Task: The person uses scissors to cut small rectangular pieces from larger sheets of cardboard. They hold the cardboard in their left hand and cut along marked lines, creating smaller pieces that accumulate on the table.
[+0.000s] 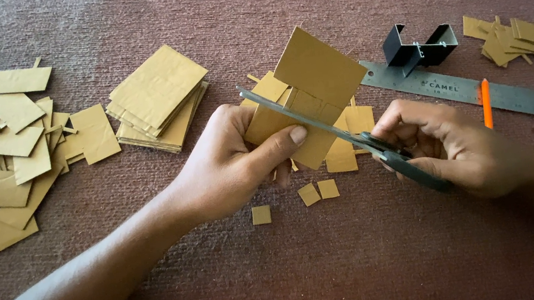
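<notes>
Left hand (pixel 229 164) pinches cardboard piece (pixel 304 96); right hand (pixel 451 144) grips scissors (pixel 345 136)

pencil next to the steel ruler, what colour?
Orange: the pencil lies across the ruler. The head view, the only one, shows it.

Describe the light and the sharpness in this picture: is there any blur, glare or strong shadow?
Head view: soft, even light; only faint shadows under the left hand and the cardboard piece; mild sheen on the metal ruler; the scissors in the right hand look sharp, no motion blur.
</notes>
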